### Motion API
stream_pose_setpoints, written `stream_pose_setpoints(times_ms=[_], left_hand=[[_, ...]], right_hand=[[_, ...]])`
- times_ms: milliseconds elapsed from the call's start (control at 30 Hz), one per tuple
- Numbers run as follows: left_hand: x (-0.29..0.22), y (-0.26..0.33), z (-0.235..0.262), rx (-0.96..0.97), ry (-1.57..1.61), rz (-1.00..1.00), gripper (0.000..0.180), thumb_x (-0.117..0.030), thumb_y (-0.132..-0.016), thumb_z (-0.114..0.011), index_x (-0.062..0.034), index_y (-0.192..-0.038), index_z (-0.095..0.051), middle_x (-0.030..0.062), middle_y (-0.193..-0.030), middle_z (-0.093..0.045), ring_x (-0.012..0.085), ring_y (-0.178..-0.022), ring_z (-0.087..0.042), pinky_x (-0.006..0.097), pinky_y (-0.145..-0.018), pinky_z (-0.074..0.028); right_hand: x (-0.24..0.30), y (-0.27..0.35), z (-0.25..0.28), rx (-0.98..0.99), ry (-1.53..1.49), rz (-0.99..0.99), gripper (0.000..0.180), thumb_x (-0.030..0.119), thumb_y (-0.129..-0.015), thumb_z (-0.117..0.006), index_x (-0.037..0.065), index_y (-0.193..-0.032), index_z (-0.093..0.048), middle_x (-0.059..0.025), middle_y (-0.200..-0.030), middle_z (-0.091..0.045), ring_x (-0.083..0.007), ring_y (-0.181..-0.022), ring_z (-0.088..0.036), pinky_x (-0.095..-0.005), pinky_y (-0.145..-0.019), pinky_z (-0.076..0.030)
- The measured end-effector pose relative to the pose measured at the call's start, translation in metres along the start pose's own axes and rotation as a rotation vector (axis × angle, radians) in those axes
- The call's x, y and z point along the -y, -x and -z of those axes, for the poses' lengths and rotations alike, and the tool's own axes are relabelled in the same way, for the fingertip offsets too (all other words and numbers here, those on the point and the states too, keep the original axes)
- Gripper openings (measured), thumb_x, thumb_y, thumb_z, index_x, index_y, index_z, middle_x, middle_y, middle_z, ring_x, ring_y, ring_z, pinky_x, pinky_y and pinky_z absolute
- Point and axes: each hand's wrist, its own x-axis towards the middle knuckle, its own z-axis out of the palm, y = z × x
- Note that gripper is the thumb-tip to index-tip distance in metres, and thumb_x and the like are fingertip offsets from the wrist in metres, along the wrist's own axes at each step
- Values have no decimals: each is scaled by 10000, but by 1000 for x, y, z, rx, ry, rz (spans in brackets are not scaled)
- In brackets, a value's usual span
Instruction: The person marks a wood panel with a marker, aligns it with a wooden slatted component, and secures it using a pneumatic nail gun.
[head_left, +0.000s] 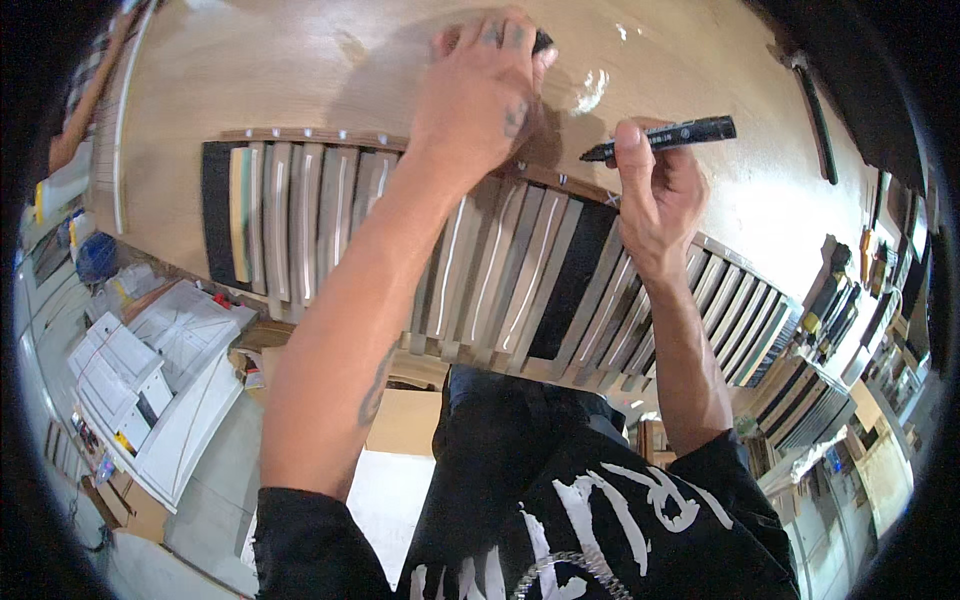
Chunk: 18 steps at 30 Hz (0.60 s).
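Note:
My right hand [660,195] holds a black marker [690,132] between thumb and fingers, its dark tip pointing left over a wooden board. Farther up the board, my left hand [490,90] is closed with its back toward me. A small black object [543,42] shows at its thumb side; what it is, I cannot make out. Below both hands runs a row of black, grey and tan strips [490,260], several with a thin white line along them. A narrow brown wooden edge [565,184] with small white marks borders their far ends. My left forearm covers part of the row.
The wooden board [230,70] spans the far side, with a dark bar [818,125] at its right. White box-like pieces [180,370] stand at the lower left. More dark strips [800,405] and hanging tools [845,300] are on the right.

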Motion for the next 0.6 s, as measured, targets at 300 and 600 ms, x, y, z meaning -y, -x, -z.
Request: stream_pose_setpoints(times_ms=[300,600], left_hand=[[80,14,47,129,-38,-22,397,-197,-1006,-416,-76,-1380,-361,197,-1255,-552,358,-1233,-474,474,-1110,-283],[84,15,38,54,-90,-49,391,-189,-986,-457,-68,-1350,-385,171,-1310,-515,368,-1231,-460,468,-1050,-322]], right_hand=[[2,-1,-1,-49,-15,-26,419,391,-918,-629,-26,-940,-665,-121,-772,-682,-166,-771,-647,-316,-693,-499],[19,4,-19,153,-58,-76,577,538,-892,-570,-28,-896,-679,-170,-821,-686,-259,-740,-660,-430,-665,-528]])
